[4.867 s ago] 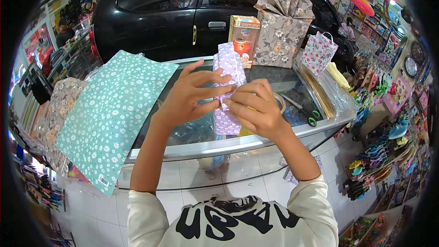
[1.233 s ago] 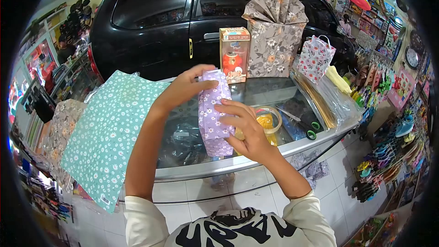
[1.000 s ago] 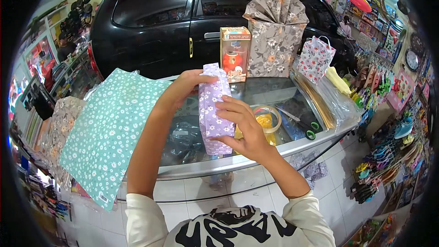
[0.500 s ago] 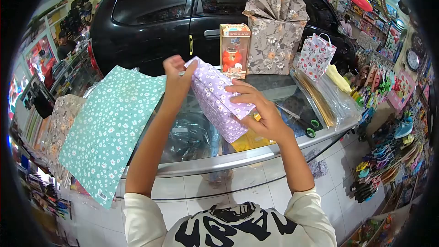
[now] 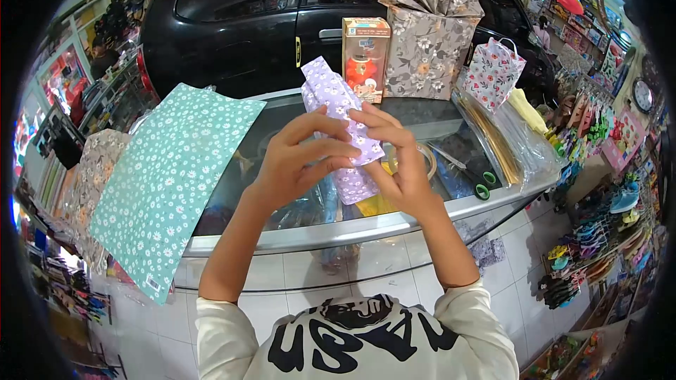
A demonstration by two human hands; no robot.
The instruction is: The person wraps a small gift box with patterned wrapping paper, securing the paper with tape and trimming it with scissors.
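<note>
A slim package in lilac gift wrap with white daisies (image 5: 329, 91) tilts over the glass counter between my two hands. My right hand (image 5: 401, 155) grips its right side, fingers on the front flap and thumb lower down near the flap's corner. From the left, my left hand (image 5: 303, 151) reaches across the package, its fingers bent and their tips meeting on the same flap. Just behind it, upright, is a toy box with a clear window and a red figure inside (image 5: 365, 63). A roll of tape (image 5: 428, 162) shows partly behind my right hand.
Green daisy gift wrap (image 5: 176, 176) covers the counter's left end and overhangs its front edge. Open scissors (image 5: 461, 169) lie right of my hands, near plastic sleeves (image 5: 524, 148). A grey floral gift package (image 5: 429, 56) and small floral bag (image 5: 493, 74) stand behind. A black car (image 5: 239, 35) borders the counter.
My left hand has left the package's top end and come down to the front flap. The package now stands more upright. My right hand stays on its right side.
</note>
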